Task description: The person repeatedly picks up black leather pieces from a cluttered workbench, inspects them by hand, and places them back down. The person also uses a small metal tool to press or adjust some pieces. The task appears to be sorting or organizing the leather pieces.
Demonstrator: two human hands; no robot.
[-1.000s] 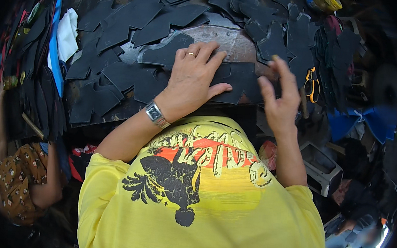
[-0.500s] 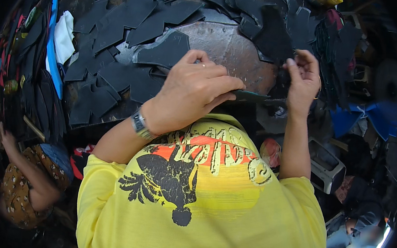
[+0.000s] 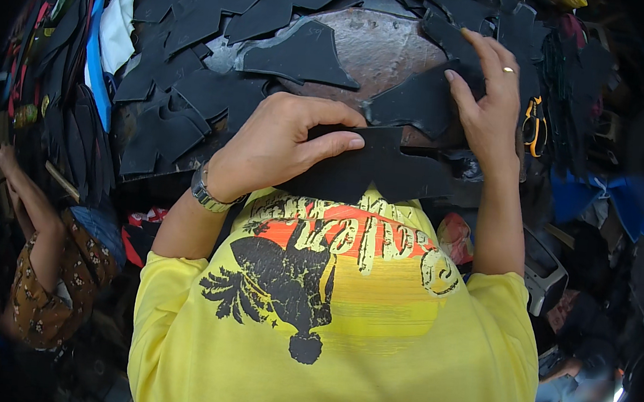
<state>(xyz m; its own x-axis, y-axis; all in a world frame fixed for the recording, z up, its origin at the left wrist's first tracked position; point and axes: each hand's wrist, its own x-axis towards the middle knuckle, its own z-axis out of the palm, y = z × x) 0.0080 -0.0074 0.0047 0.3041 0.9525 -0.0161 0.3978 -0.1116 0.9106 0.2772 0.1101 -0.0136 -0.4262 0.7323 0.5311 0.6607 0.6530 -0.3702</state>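
Observation:
My left hand (image 3: pixel 296 141) pinches the upper edge of a black cut sheet piece (image 3: pixel 374 171) between thumb and fingers. This piece hangs upright against my shirt, its flat face showing and a notch at its top right. My right hand (image 3: pixel 491 101) is open, thumb and fingers apart, over the right end of another black cut piece (image 3: pixel 415 98). That one lies on a worn brownish round surface (image 3: pixel 385 46); whether the fingers touch it, I cannot tell. A further black cut piece (image 3: pixel 297 52) rests on the left part of the round surface.
Many overlapping black cut pieces (image 3: pixel 217 4) cover the table's far and left sides. Orange-handled cutters (image 3: pixel 534 128) lie right of my right hand. A blue strip (image 3: pixel 96 51) and white cloth (image 3: pixel 117 28) are at left. Another person (image 3: pixel 63 270) is at the lower left.
The piece in my left hand has turned from edge-on to showing its flat face. My right hand's fingers have spread and moved up, and a dark piece beside them now lies flat.

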